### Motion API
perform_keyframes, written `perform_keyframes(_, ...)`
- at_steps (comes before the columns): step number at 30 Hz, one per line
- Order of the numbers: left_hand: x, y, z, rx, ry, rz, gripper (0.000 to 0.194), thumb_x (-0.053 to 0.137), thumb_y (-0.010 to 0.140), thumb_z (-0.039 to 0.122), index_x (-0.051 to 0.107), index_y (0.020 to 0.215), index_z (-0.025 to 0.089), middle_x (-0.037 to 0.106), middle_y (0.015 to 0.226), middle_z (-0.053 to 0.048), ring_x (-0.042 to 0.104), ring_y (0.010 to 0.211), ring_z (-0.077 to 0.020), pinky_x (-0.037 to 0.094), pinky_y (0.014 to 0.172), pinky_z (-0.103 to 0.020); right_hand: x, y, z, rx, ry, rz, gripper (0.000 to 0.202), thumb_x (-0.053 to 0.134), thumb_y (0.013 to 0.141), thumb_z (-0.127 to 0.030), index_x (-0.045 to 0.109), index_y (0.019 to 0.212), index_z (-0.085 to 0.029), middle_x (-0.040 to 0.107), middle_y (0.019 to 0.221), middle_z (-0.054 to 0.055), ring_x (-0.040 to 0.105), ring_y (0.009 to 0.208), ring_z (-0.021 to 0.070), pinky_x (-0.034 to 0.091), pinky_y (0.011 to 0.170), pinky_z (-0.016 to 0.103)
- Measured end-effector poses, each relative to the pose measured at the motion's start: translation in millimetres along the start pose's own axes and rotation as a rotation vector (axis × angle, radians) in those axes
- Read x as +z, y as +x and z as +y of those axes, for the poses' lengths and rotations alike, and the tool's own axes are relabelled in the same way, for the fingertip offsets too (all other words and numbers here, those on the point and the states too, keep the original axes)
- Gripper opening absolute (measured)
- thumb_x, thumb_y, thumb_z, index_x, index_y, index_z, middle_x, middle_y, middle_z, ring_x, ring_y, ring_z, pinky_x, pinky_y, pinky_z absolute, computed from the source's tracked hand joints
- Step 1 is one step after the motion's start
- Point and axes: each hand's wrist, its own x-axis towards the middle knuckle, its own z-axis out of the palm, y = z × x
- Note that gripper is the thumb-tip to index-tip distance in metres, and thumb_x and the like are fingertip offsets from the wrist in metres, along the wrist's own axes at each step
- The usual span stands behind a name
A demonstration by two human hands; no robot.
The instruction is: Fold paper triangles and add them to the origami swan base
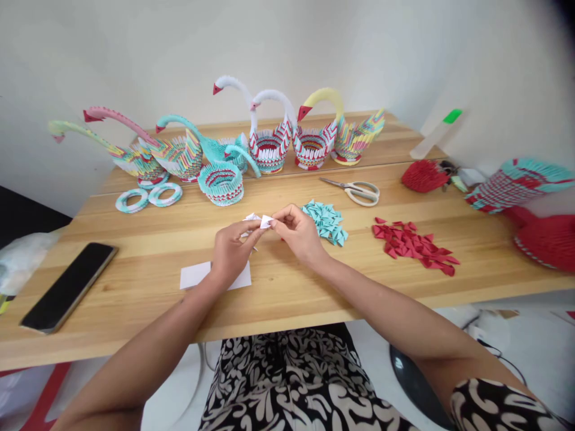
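Note:
A small folded white paper piece (266, 222) is pinched between both hands above the middle of the table. My left hand (233, 246) grips it from the left, and my right hand (299, 233) has its fingertips on the right side. More white folded pieces (252, 218) lie just behind my left fingers, partly hidden. Under my left wrist are white paper strips (194, 275). A pile of turquoise folded pieces (327, 221) sits just beyond my right hand, and red folded pieces (415, 244) are spread farther right.
Paper swans (269, 143) line the back of the wooden table (148, 287). Scissors (354, 190) lie behind the turquoise pile. A turquoise basket (221, 183) and two rings (165, 194) stand back left. A phone (69, 287) lies at left; red paper models (424, 175) are at right.

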Motion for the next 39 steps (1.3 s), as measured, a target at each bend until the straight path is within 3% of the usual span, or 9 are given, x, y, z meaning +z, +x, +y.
perform_keyframes(8,-0.9,-0.1,9.2,-0.091,-0.047,0.029,0.014,0.069,0.082,0.031,0.077,0.083,0.020,0.077,0.081,-0.001,0.068,0.071,-0.0165,0.053,0.066,-0.024,5.4,-6.0,-5.4,-0.111,-0.080,-0.013,0.042,0.062,0.084,-0.029,0.057,0.124,-0.020,0.065,0.084,0.000,0.061,0.082,0.0142,0.047,0.077,0.029)
perform_keyframes(14,-2.5,1.4,11.1,-0.229,-0.249,-0.004,0.015,0.068,0.078,0.029,0.071,0.069,0.017,0.068,0.065,0.000,0.058,0.061,-0.0119,0.047,0.060,-0.021,4.6,-8.9,-5.2,-0.215,-0.159,-0.073,0.026,0.061,0.085,-0.027,0.069,0.109,-0.020,0.066,0.086,0.002,0.061,0.083,0.0147,0.047,0.080,0.031)
perform_keyframes(19,-3.8,4.4,11.0,-0.441,-0.532,-0.095,0.019,0.067,0.077,0.030,0.065,0.065,0.015,0.064,0.060,0.000,0.056,0.057,-0.0117,0.047,0.060,-0.023,4.7,-8.5,-7.2,-0.087,-0.014,-0.141,0.030,0.069,0.081,-0.029,0.065,0.109,-0.020,0.069,0.088,0.001,0.064,0.084,0.0145,0.049,0.082,0.030)
perform_keyframes(22,-5.4,5.3,14.2,-0.428,-0.504,-0.095,0.017,0.069,0.076,0.029,0.065,0.066,0.015,0.063,0.059,0.000,0.055,0.055,-0.0115,0.045,0.058,-0.024,0.6,-4.2,-11.4,0.021,0.127,-0.209,0.029,0.071,0.080,-0.037,0.065,0.103,-0.020,0.070,0.090,0.002,0.064,0.084,0.0142,0.049,0.080,0.029)
perform_keyframes(27,-7.4,5.3,19.5,-0.386,-0.469,-0.143,0.021,0.069,0.079,0.032,0.066,0.067,0.015,0.064,0.061,-0.001,0.055,0.058,-0.0115,0.044,0.060,-0.024,-5.6,2.0,-16.6,0.174,0.191,-0.187,0.023,0.073,0.077,-0.040,0.067,0.084,-0.018,0.068,0.077,0.000,0.061,0.071,0.0111,0.048,0.070,0.025)
perform_keyframes(34,-8.0,7.0,15.3,-0.400,-0.513,-0.179,0.018,0.068,0.075,0.032,0.068,0.068,0.015,0.065,0.064,-0.002,0.057,0.061,-0.0131,0.046,0.063,-0.025,-3.3,0.8,-13.9,0.198,0.209,-0.207,0.032,0.078,0.071,-0.044,0.067,0.086,-0.019,0.070,0.075,0.000,0.063,0.071,0.0121,0.050,0.070,0.026)
perform_keyframes(36,-8.4,6.8,14.3,-0.367,-0.418,-0.175,0.017,0.066,0.075,0.031,0.066,0.066,0.016,0.064,0.062,-0.001,0.055,0.058,-0.0132,0.045,0.060,-0.025,-2.0,0.3,-10.3,0.169,0.188,-0.229,0.032,0.078,0.071,-0.045,0.067,0.086,-0.018,0.071,0.078,0.001,0.064,0.072,0.0127,0.051,0.072,0.027)
perform_keyframes(39,-9.4,5.7,14.5,-0.207,-0.137,-0.104,0.014,0.064,0.077,0.029,0.068,0.070,0.018,0.067,0.065,-0.001,0.058,0.061,-0.0142,0.045,0.062,-0.025,-0.9,-0.2,-5.5,0.131,0.127,-0.206,0.034,0.079,0.070,-0.047,0.066,0.082,-0.018,0.071,0.079,0.001,0.064,0.072,0.0134,0.051,0.071,0.028)
